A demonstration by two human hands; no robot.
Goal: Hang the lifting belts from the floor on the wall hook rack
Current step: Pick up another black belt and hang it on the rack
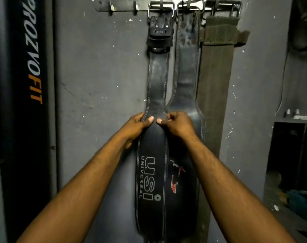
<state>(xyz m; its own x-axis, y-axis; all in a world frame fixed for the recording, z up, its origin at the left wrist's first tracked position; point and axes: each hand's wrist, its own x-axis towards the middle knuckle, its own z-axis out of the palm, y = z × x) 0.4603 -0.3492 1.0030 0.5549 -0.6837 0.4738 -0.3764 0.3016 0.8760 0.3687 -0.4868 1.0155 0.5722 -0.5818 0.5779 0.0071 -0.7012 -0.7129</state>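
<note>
Head view, facing grey wall [100,67]. Noted 3 lifting belts hanging side by side from wall hook rack [124,8] at top of frame, metal buckles up at the hooks. Leftmost: USI belt [152,172], black with white stitching, "USI UNIVERSAL" lettering on wide lower part, overlapping front of red-logo belt [186,67], also black. Right of that, olive fabric belt [214,85]. Left grip [137,127] clamped on left edge of USI belt where strap widens, thumb flat on front face, fingers tucked behind. Right grip [177,125] pinching right edge at same height, thumb on front, fingers curled. Thumb tips near each other, not touching. Tall black pad [26,120] with "PROZVOFIT" lettering left of wall.
</note>
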